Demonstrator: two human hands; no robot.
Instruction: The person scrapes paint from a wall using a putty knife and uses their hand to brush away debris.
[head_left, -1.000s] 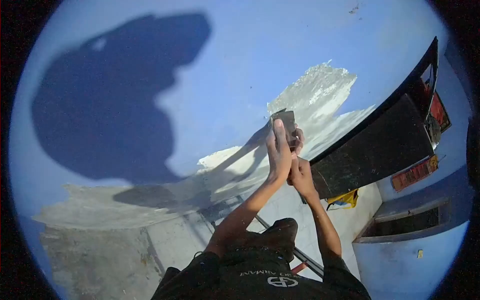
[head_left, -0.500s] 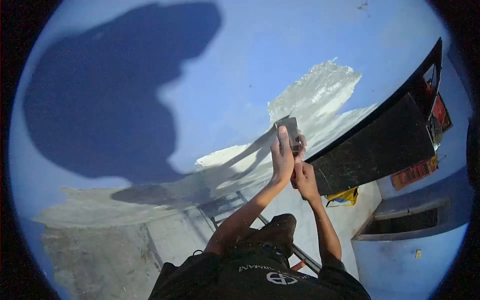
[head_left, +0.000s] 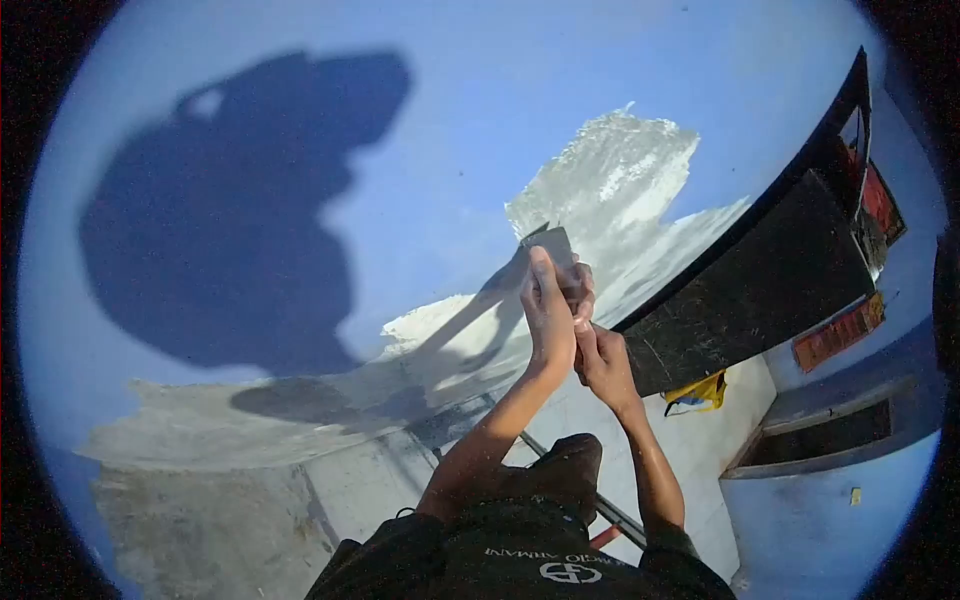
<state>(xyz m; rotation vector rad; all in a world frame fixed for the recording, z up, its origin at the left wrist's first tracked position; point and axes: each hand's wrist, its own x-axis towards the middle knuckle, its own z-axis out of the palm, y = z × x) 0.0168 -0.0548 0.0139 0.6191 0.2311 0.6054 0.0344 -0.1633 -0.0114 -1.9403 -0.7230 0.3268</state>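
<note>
A scraper with a flat, dark, wide blade (head_left: 552,242) is held up against the wall, at the lower left corner of a bare grey-white patch (head_left: 610,165). My left hand (head_left: 550,315) presses on the blade, thumb along its face and fingers curled around its right side. Just below it, my right hand (head_left: 606,366) is closed around the lower part of the scraper, where the handle is mostly hidden by the fingers. Both hands touch or nearly touch. Blue paint (head_left: 450,130) surrounds the patch.
A large dark panel (head_left: 750,280) juts out at right, near my right hand. Beyond it are a yellow bag-like item (head_left: 700,392) and a recessed opening (head_left: 825,435). Ladder-like rails (head_left: 622,520) show below me. A big shadow (head_left: 230,220) falls on the wall.
The view has shifted, so the patch and both hands appear farther left. The scraper stays at about the same spot on the wall. The large shadow has changed outline.
</note>
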